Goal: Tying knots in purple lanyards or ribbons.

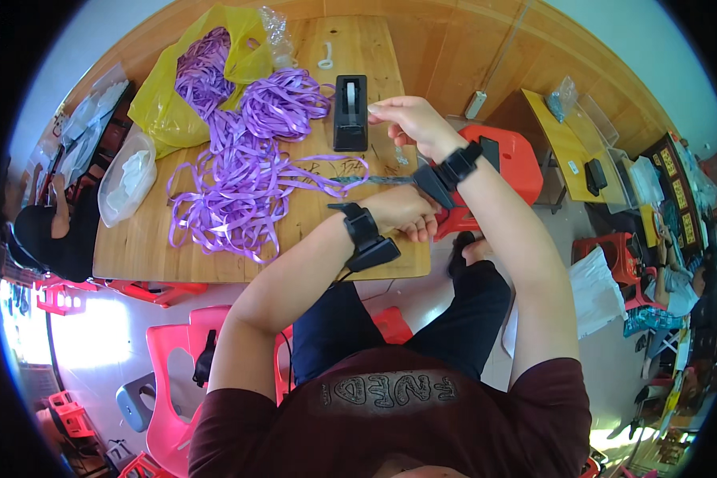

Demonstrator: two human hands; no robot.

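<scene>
My right hand (410,123) is beside the black tape dispenser (350,139), its thumb and index finger pinched close to the dispenser's right side. Whatever is between those fingertips is too small to make out. Below it, near the table's front right corner, my left hand (402,211) is closed with curled fingers, and its grip is hidden. A loose heap of purple ribbon (235,187) spreads over the table to the left. One ribbon loop reaches toward my left hand. A small clear piece (401,156) shows between my two hands.
A yellow plastic bag (155,103) with more purple ribbon stands at the back left, beside a white plastic tub (127,179). A white tape ring (325,56) lies at the back of the wooden table (374,48). Red stools (510,167) and a pink chair (167,358) stand around.
</scene>
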